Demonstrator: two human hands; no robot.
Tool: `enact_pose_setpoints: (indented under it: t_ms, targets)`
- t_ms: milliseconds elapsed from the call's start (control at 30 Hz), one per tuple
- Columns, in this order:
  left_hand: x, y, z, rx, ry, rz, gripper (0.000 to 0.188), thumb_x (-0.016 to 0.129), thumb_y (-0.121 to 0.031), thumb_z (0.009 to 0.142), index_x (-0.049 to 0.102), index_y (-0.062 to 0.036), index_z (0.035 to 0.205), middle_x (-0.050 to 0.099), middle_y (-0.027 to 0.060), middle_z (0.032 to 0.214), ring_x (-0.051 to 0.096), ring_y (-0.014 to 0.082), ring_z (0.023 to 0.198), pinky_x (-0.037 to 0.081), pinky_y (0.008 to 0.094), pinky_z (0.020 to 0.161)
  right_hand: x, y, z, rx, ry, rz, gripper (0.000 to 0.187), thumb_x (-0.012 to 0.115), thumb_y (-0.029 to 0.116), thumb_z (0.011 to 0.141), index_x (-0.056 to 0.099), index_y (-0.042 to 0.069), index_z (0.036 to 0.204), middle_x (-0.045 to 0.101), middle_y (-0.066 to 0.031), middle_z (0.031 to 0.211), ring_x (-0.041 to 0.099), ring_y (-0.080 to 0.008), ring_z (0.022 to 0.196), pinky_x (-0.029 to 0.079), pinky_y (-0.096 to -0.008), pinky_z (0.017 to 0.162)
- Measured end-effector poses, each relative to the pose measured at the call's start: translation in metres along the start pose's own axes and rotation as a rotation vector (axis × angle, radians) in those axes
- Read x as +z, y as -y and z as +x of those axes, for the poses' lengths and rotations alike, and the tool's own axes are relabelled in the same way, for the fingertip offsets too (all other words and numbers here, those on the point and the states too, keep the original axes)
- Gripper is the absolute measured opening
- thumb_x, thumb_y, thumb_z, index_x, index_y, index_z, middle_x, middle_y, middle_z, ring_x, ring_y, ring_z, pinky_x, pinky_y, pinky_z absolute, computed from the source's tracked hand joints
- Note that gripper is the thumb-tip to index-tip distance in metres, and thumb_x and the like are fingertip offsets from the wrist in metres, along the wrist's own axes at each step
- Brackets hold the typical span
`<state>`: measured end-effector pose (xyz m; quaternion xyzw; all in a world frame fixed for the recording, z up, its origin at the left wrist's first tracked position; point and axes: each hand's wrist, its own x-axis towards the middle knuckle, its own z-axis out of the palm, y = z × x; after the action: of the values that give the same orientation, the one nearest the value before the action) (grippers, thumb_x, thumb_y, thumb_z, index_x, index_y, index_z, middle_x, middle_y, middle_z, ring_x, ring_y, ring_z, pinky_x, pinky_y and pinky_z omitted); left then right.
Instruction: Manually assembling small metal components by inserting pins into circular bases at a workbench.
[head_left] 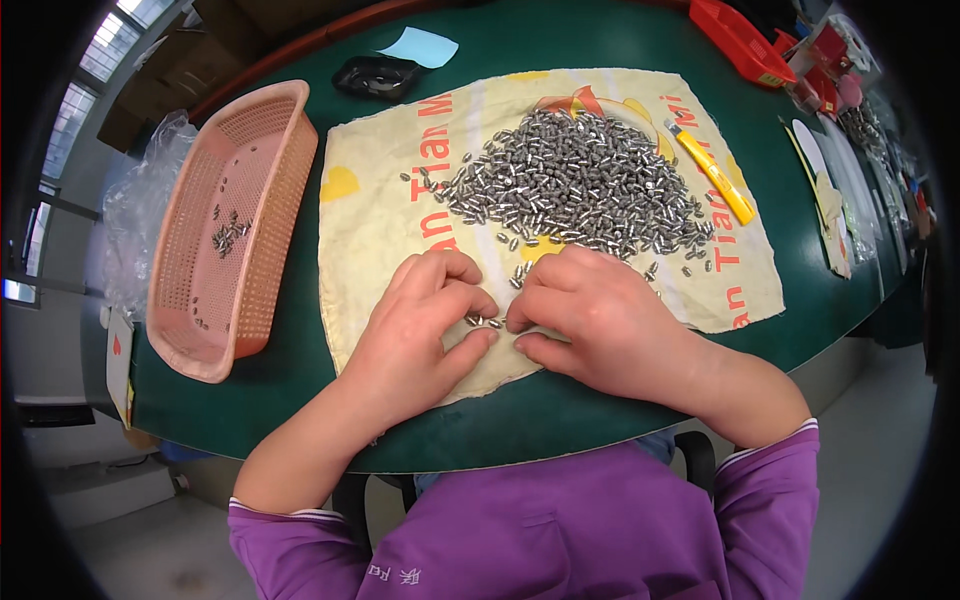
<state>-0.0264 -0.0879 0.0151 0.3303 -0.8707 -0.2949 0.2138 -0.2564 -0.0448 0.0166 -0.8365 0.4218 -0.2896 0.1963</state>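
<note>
A large heap of small silvery metal pieces [590, 175], barrel-shaped with shiny and dark bands, lies on a cream printed cloth [385, 165]. At the cloth's near edge, my left hand [420, 325] is curled, with a few of the metal pieces [485, 322] showing between thumb and forefinger. Close beside it, just short of the heap, my right hand [600, 315] has its fingers bent together and pointing toward the left one. Whatever its fingertips hold is hidden. Several loose pieces [522, 272] are scattered between the hands and the heap.
To the left stands a pink perforated plastic basket [270, 260] with several metal pieces inside. A yellow utility knife [715, 178] lies on the cloth's right side. Behind are a black dish [375, 75], a light blue paper [425, 46] and a red tray [740, 40] on the green table [560, 425].
</note>
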Motion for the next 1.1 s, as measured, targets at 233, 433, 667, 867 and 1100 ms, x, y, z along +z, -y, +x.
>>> enact_pose_setpoints:
  t_ms: [233,433,667,867,1100]
  targets:
    - [0.001,0.000,-0.002,0.013,0.019,-0.012,0.020,0.077,0.000,0.078,0.067,-0.0056,0.095,0.058,0.0122,0.120,0.056,0.0312,0.114,0.047,0.0399,0.097,0.002,-0.003,0.000,0.033,0.016,-0.038,0.014,0.075,0.011,0.078,0.066,0.008,0.088,0.060,-0.0078,0.091,0.061,-0.0290,0.089,0.052,-0.0425,0.079]
    - [0.001,-0.007,-0.004,0.007,-0.017,0.037,0.019,0.077,0.001,0.077,0.063,-0.0046,0.090,0.057,0.0154,0.123,0.057,0.0319,0.113,0.048,0.0403,0.096,0.007,-0.006,0.001,-0.014,-0.047,-0.018,0.014,0.075,0.011,0.078,0.068,0.009,0.090,0.060,-0.0080,0.092,0.061,-0.0284,0.090,0.051,-0.0422,0.079]
    - [0.005,-0.007,-0.007,0.043,-0.017,0.043,0.026,0.083,-0.002,0.073,0.062,-0.0044,0.088,0.057,0.0157,0.124,0.057,0.0314,0.110,0.049,0.0405,0.094,0.005,-0.004,0.000,0.006,-0.050,-0.073,0.015,0.076,0.012,0.078,0.069,0.008,0.090,0.062,-0.0078,0.085,0.063,-0.0293,0.084,0.052,-0.0420,0.075]
    - [0.004,-0.012,-0.007,-0.037,-0.026,-0.033,0.026,0.083,-0.002,0.073,0.066,-0.0046,0.092,0.056,0.0157,0.127,0.056,0.0311,0.110,0.050,0.0397,0.095,0.003,-0.004,-0.004,0.016,-0.056,-0.040,0.014,0.076,0.010,0.077,0.068,0.007,0.088,0.063,-0.0086,0.084,0.065,-0.0308,0.083,0.053,-0.0436,0.073]
    - [0.007,-0.006,-0.005,0.035,-0.012,0.003,0.025,0.080,0.000,0.075,0.067,-0.0052,0.096,0.055,0.0151,0.129,0.056,0.0296,0.110,0.049,0.0391,0.096,-0.001,-0.004,-0.001,0.046,-0.033,0.005,0.012,0.075,0.009,0.077,0.066,0.007,0.085,0.063,-0.0096,0.081,0.065,-0.0314,0.080,0.054,-0.0436,0.071]
